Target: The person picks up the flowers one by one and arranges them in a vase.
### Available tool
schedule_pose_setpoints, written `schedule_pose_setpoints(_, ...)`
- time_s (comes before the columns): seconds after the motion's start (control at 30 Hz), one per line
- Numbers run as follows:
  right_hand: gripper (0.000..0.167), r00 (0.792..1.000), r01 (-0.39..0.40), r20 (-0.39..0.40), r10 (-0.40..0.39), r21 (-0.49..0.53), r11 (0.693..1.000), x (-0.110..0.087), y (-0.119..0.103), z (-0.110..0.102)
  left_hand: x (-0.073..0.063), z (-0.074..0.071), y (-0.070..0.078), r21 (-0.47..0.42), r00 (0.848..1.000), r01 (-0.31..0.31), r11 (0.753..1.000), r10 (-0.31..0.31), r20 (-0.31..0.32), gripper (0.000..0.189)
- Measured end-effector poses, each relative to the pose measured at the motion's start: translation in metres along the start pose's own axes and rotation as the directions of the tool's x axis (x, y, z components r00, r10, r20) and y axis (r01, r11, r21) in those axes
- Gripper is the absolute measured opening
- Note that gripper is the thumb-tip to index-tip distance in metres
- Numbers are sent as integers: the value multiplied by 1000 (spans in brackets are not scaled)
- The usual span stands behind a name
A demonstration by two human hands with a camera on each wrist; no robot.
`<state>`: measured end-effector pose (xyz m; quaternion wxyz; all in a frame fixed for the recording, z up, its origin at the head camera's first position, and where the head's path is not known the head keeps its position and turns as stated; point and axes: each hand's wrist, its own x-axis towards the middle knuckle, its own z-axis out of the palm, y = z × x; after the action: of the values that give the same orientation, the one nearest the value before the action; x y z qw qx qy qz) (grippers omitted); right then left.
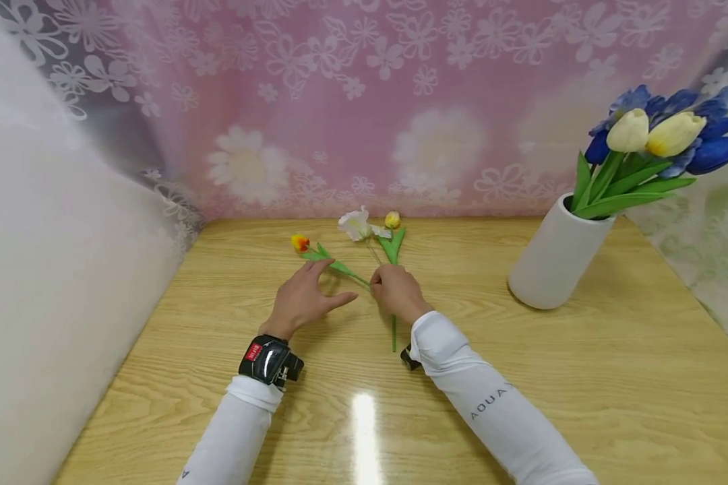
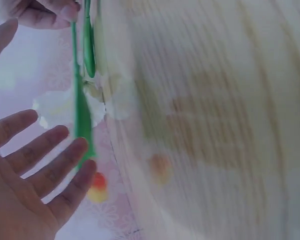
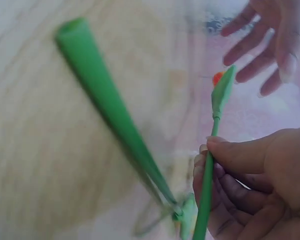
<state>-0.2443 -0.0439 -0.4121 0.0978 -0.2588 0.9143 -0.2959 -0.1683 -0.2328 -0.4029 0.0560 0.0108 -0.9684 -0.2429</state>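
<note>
My right hand (image 1: pixel 398 294) pinches the green stem (image 3: pixel 206 187) of an artificial orange-and-yellow tulip (image 1: pixel 300 243) between thumb and fingers. The tulip's head points to the back left. Beside its leaves, my left hand (image 1: pixel 303 300) hovers with fingers spread and holds nothing; in the left wrist view its fingers (image 2: pixel 42 150) overlap the tulip's head. Under or beside the right hand lies a yellow tulip (image 1: pixel 392 220), its stem (image 1: pixel 393 335) running toward me. A white flower (image 1: pixel 355 224) with a thin stem lies between the two tulips; its lower stem is hidden by the right hand.
A white vase (image 1: pixel 558 259) at the right holds blue flowers (image 1: pixel 714 155) and cream tulips (image 1: pixel 628 131); it looks tilted in the head view. The wooden table (image 1: pixel 176 377) meets a pink floral curtain (image 1: pixel 334 101) at the back and a white wall (image 1: pixel 54 236) on the left.
</note>
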Motion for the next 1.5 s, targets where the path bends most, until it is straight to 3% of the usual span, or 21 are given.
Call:
schedule_pose_setpoints(0.2, 13, 998, 1, -70, 5, 89, 996, -6, 4, -13, 3, 0, 4, -31, 999, -10, 999, 8, -37, 87)
schedule_pose_setpoints(0.63, 18, 975, 10, -218, 46, 251, 968, -21, 19, -48, 15, 6, 22, -48, 998, -61, 997, 61, 9, 90)
schedule_pose_setpoints(0.87, 20, 951, 77, -307, 32, 338, 938, -27, 33, -73, 22, 12, 36, -70, 995, -100, 993, 102, 22, 91)
schedule_pose_setpoints(1.13, 22, 921, 97, -384, 66, 390, 916, -35, 49, -92, 33, 24, 58, -68, 986, -157, 985, 160, 45, 89)
schedule_pose_setpoints(1.3, 25, 881, 132, -468, 70, 385, 913, -42, 51, -102, 38, 28, 70, -65, 979, -194, 979, 198, 58, 89)
schedule_pose_setpoints(1.5, 24, 786, 203, -616, 56, 343, 917, -49, 58, -117, 44, 33, 86, -50, 968, -237, 970, 241, 75, 88)
